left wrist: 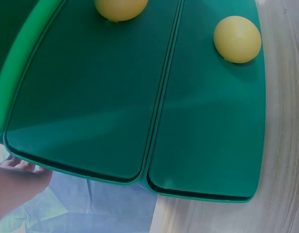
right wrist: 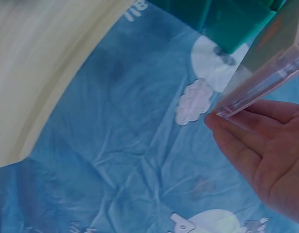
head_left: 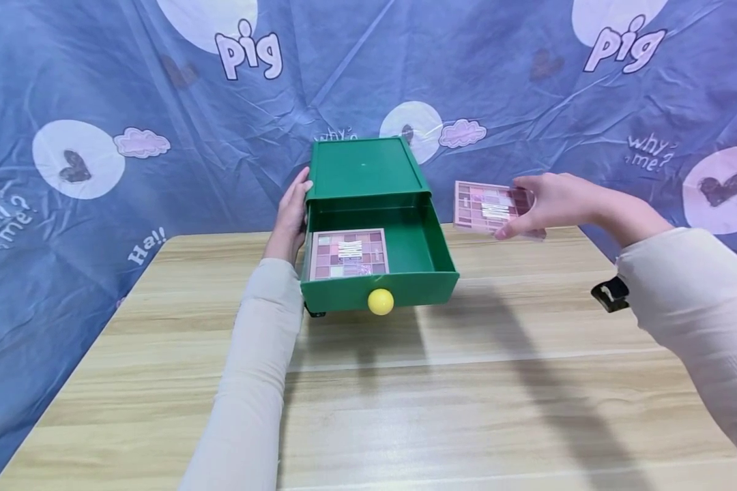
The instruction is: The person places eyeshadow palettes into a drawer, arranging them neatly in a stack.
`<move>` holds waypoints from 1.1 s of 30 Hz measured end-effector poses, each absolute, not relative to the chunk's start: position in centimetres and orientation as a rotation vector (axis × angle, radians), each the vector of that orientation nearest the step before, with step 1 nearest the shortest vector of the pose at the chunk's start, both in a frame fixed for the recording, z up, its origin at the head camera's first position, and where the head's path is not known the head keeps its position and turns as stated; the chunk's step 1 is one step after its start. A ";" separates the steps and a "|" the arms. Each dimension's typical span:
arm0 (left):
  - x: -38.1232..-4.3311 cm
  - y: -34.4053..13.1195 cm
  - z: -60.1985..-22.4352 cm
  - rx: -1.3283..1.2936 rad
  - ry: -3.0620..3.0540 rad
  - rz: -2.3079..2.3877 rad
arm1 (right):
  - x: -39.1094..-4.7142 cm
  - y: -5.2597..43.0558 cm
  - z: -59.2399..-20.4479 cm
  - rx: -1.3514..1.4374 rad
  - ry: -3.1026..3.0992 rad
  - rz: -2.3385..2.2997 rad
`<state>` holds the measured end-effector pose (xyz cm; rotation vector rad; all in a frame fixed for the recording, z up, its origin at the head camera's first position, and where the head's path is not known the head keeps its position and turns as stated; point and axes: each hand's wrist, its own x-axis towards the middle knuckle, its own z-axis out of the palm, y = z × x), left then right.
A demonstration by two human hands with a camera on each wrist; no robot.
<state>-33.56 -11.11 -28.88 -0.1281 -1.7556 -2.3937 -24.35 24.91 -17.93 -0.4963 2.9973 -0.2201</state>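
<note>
A green drawer cabinet [head_left: 365, 164] stands on the table with its top drawer [head_left: 413, 239] pulled out. Inside, on the left, an eyeshadow palette [head_left: 325, 258] with a clear lid lies flat. My left hand [head_left: 291, 213] rests against the cabinet's left side, fingertips near the top edge; part of it is hidden in the left wrist view. To the right of the drawer, my right hand [head_left: 559, 201] pinches a second eyeshadow palette [head_left: 482, 206] above the table, apart from the cabinet. Its clear edge [right wrist: 266, 80] shows between thumb and fingers in the right wrist view.
A yellow round knob [head_left: 381, 301] sits on the open drawer's front. Below it are two closed drawers with yellow knobs [left wrist: 237, 40]. Blue printed cloth [head_left: 319, 68] hangs behind the wooden table [head_left: 405, 423]. A black strap piece [head_left: 611, 294] is at the right sleeve.
</note>
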 end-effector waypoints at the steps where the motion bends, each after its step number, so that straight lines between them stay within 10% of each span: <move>1: -33.5 -11.1 -28.9 -0.129 -1.759 -2.392 | -24.3 24.6 -17.7 -0.505 2.996 -0.214; 33: -33.1 -11.1 -28.6 -0.140 -1.722 -2.453 | -23.2 14.6 -16.5 -0.768 2.957 -0.205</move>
